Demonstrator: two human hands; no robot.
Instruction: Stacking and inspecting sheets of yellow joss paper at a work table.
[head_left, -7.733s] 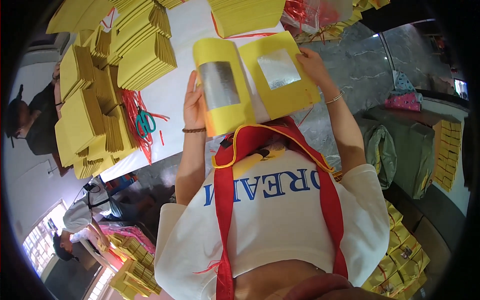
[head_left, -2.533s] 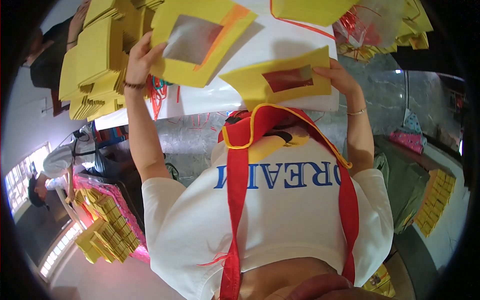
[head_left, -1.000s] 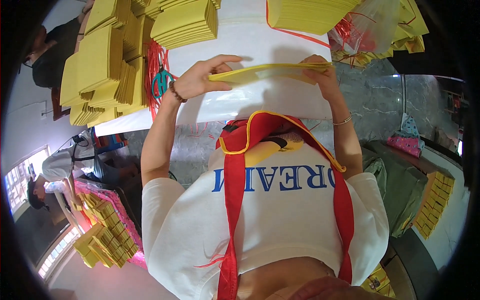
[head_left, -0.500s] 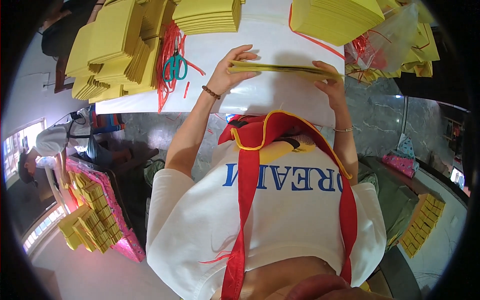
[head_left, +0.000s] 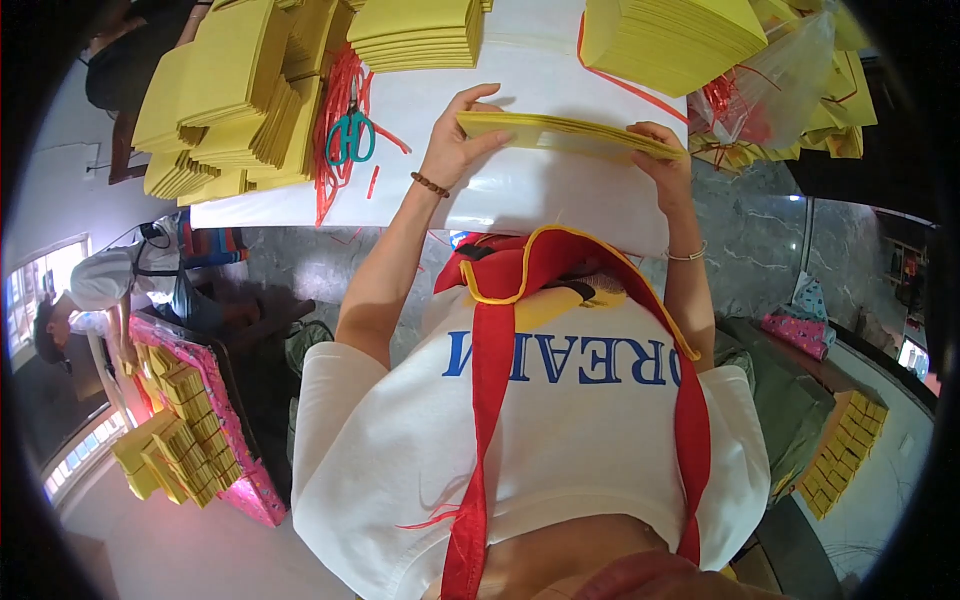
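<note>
Yellow paper stack [head_left: 565, 135] lies flat-edged above the white table [head_left: 520, 195] — my left hand [head_left: 455, 145] and right hand [head_left: 665, 160] clamp its ends; I'd keep edges squared, pressing evenly — scissors [head_left: 350, 135] lie clear.

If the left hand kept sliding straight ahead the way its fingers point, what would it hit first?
Probably the stack of yellow sheets at the table's far edge. The left hand, holding the folded yellow piece, points across bare white tabletop toward it; depth is unclear.
</note>
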